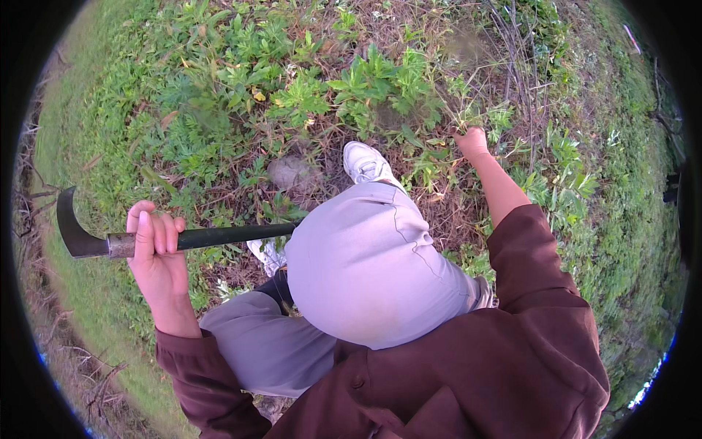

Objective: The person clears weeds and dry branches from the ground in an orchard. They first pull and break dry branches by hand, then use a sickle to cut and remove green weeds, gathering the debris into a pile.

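A billhook with a dark hooked blade (79,230) and a long dark green handle (236,235) lies across my left hand (159,247). My fingers wrap the handle close to the metal collar, with the blade out to the left. The handle's far end disappears behind my raised knee. Out to the front right, my right hand (471,141) is low among the weeds, closed around thin green plant stems (463,116). Its fingertips are partly hidden by leaves.
Leafy weeds (378,82) and dry grass surround my white shoe (366,162). A stone or clod (293,173) sits left of it. Bare woody stems (515,60) rise beyond my right hand. Dry branches (96,378) line the far left.
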Demonstrator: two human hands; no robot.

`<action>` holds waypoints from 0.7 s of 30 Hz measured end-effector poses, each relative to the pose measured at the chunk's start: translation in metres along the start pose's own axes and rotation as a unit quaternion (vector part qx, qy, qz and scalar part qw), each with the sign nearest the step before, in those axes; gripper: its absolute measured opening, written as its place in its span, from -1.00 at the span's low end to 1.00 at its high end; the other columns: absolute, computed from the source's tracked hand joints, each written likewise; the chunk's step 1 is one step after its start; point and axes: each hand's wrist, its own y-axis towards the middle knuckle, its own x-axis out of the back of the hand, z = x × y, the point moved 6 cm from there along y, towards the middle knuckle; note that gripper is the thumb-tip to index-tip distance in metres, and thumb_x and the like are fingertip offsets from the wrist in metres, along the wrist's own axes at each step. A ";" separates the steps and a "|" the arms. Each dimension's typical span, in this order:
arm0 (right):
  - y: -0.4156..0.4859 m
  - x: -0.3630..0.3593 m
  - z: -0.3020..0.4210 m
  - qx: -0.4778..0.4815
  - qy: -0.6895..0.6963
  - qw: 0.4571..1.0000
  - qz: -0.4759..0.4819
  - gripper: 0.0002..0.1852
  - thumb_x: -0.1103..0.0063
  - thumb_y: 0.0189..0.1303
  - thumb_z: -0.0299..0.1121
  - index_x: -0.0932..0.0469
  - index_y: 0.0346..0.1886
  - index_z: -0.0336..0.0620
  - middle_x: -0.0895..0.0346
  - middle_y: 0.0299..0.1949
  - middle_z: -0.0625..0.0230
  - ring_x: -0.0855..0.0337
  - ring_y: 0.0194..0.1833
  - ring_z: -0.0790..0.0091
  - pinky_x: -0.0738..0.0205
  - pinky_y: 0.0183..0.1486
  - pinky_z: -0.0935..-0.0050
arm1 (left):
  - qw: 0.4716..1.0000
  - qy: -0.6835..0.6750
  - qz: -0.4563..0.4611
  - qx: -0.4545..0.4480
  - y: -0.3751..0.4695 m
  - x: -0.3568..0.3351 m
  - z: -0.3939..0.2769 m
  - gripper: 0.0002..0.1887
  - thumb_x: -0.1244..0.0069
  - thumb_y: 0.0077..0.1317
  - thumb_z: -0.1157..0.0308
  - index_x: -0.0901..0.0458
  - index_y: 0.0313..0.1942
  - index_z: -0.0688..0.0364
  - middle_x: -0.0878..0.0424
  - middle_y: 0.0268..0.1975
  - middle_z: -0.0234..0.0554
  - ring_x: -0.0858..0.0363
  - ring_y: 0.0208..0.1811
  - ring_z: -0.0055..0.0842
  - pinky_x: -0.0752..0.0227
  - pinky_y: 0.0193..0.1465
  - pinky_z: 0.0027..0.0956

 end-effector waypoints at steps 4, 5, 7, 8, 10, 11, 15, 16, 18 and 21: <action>0.007 -0.045 0.034 0.189 -0.163 0.967 0.060 -0.51 -0.15 0.09 -0.23 -0.48 0.10 -0.23 -0.56 -0.07 0.05 -0.53 0.02 0.08 -0.43 0.08 0.27 | 1.000 0.007 0.003 0.011 0.003 -0.004 0.006 -0.85 0.15 0.42 0.36 -0.40 -0.13 0.25 -0.12 -0.63 -0.54 -0.13 -0.58 -0.74 -0.20 -0.24 -0.46; 0.010 -0.060 0.036 0.165 -0.172 0.968 0.080 -0.50 -0.10 0.08 -0.37 -0.44 0.17 -0.07 -0.45 0.10 0.06 -0.53 0.05 0.08 -0.43 0.10 0.28 | 1.000 0.011 0.006 0.014 0.003 -0.005 0.007 -0.85 0.16 0.42 0.36 -0.40 -0.13 0.25 -0.12 -0.63 -0.54 -0.13 -0.58 -0.74 -0.20 -0.23 -0.47; 0.006 -0.064 0.043 0.185 -0.111 0.972 0.090 -0.48 -0.05 0.05 -0.45 -0.46 0.17 0.06 -0.24 0.29 0.11 -0.52 0.09 0.09 -0.44 0.12 0.30 | 1.000 0.012 0.010 0.020 0.008 -0.008 0.011 -0.85 0.16 0.42 0.36 -0.40 -0.13 0.24 -0.12 -0.63 -0.54 -0.13 -0.58 -0.74 -0.19 -0.23 -0.47; 0.020 -0.087 0.028 0.202 -0.140 0.963 0.108 -0.47 -0.06 0.03 -0.47 -0.47 0.16 0.07 -0.09 0.38 0.15 -0.43 0.19 0.10 -0.39 0.18 0.29 | 1.000 0.010 0.015 0.024 0.013 -0.012 0.012 -0.85 0.16 0.42 0.36 -0.40 -0.13 0.24 -0.12 -0.63 -0.54 -0.13 -0.58 -0.74 -0.19 -0.23 -0.47; 0.020 -0.088 0.051 0.186 -0.175 0.957 0.134 -0.49 -0.16 0.00 -0.42 -0.47 0.13 -0.09 -0.23 0.29 0.08 -0.36 0.23 0.13 -0.28 0.27 0.34 | 0.999 0.015 -0.002 0.030 0.012 -0.008 0.015 -0.85 0.16 0.43 0.36 -0.39 -0.13 0.24 -0.12 -0.64 -0.54 -0.13 -0.58 -0.74 -0.19 -0.23 -0.47; 0.017 -0.081 0.064 0.177 -0.195 0.953 0.147 -0.48 -0.21 -0.02 -0.40 -0.47 0.12 -0.16 -0.30 0.24 0.04 -0.33 0.25 0.15 -0.22 0.31 0.37 | 0.999 0.013 -0.012 0.034 0.010 -0.003 0.016 -0.85 0.16 0.42 0.36 -0.39 -0.13 0.24 -0.12 -0.63 -0.54 -0.13 -0.58 -0.74 -0.19 -0.23 -0.47; 0.035 -0.066 0.077 0.162 -0.112 0.977 0.086 -0.58 -0.30 -0.04 -0.33 -0.58 -0.02 -0.09 -0.38 0.17 0.13 -0.27 0.28 0.15 -0.27 0.26 0.30 | 0.998 0.016 -0.039 0.037 0.010 0.005 0.014 -0.85 0.14 0.42 0.35 -0.40 -0.14 0.23 -0.13 -0.63 -0.55 -0.13 -0.59 -0.74 -0.20 -0.22 -0.46; 0.035 -0.057 0.081 0.186 -0.096 0.978 0.012 -0.52 -0.37 -0.10 -0.26 -0.57 -0.02 -0.13 -0.41 0.10 0.10 -0.36 0.19 0.13 -0.31 0.23 0.30 | 0.998 0.016 -0.046 0.037 0.010 0.006 0.014 -0.85 0.14 0.42 0.35 -0.40 -0.14 0.23 -0.13 -0.63 -0.55 -0.13 -0.59 -0.74 -0.20 -0.22 -0.46; 0.055 -0.069 0.068 0.143 0.068 0.987 0.022 -0.66 -0.27 -0.02 -0.39 -0.57 -0.10 -0.15 -0.50 -0.07 0.07 -0.50 0.00 0.16 -0.38 0.09 0.31 | 0.998 0.015 -0.057 0.038 0.012 0.007 0.016 -0.85 0.13 0.42 0.35 -0.41 -0.15 0.23 -0.13 -0.63 -0.55 -0.13 -0.59 -0.75 -0.21 -0.21 -0.46; 0.092 -0.113 0.006 0.020 0.401 0.915 0.032 -0.89 -0.07 0.21 -0.34 -0.52 -0.33 -0.15 -0.58 -0.31 0.24 -0.52 -0.29 0.31 -0.40 -0.17 0.32 | 0.999 0.009 -0.027 0.042 0.029 -0.003 0.017 -0.85 0.13 0.41 0.34 -0.42 -0.14 0.22 -0.13 -0.63 -0.55 -0.13 -0.59 -0.74 -0.21 -0.21 -0.46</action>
